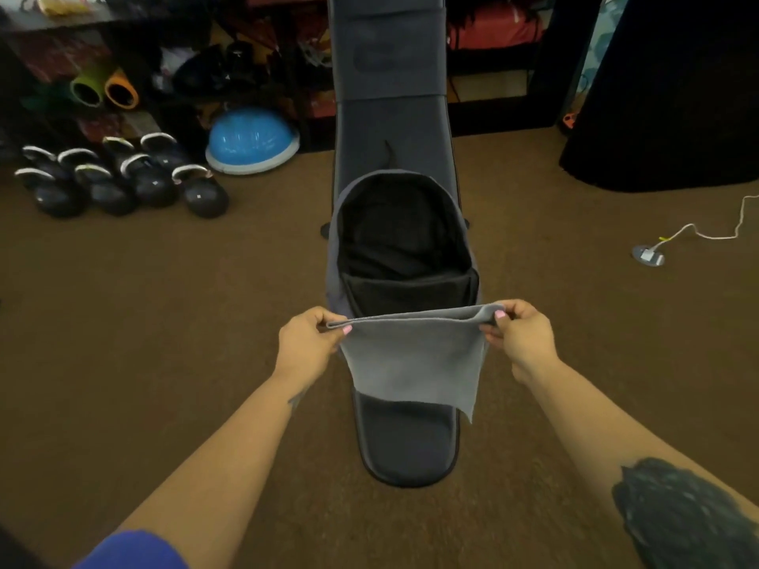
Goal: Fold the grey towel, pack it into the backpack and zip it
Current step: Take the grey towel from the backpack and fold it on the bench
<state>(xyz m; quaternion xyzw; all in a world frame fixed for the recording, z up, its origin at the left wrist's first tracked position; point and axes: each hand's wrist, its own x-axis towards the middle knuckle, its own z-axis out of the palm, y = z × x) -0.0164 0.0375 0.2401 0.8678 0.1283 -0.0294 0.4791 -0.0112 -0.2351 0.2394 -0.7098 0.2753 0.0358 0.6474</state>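
Head view, items listed left to right.

Kettlebells (119, 178): a cluster of dark ones with pale handles, on the brown carpet (164, 322) at far left, in front of dark shelving.

Rolled mats: one green (85, 91), one orange (122, 91), ends facing out, on the shelving above the kettlebells.

Blue dome trainer (251, 140): on the carpet, right of the kettlebells.

Left hand (309, 342): thumb and fingers pinched on the upper left corner of the grey towel (415, 359).

Grey towel: doubled over, fold edge stretched level between both hands, loose lower part hanging down. Held in the air just in front of the backpack's opening, covering its near edge; not inside it.

Backpack (404, 240): grey shell, black lining, lying on a long dark padded bench (394, 129) at centre. Main compartment unzipped and wide open, mouth toward the camera. Contents cannot be told against the dark lining.

Right hand (519, 334): pinched on the upper right corner of the towel.

White cable (698, 232): on the carpet at right, running to a round floor outlet (648, 255).

Large black shape (673, 96): upper right corner, unidentifiable.
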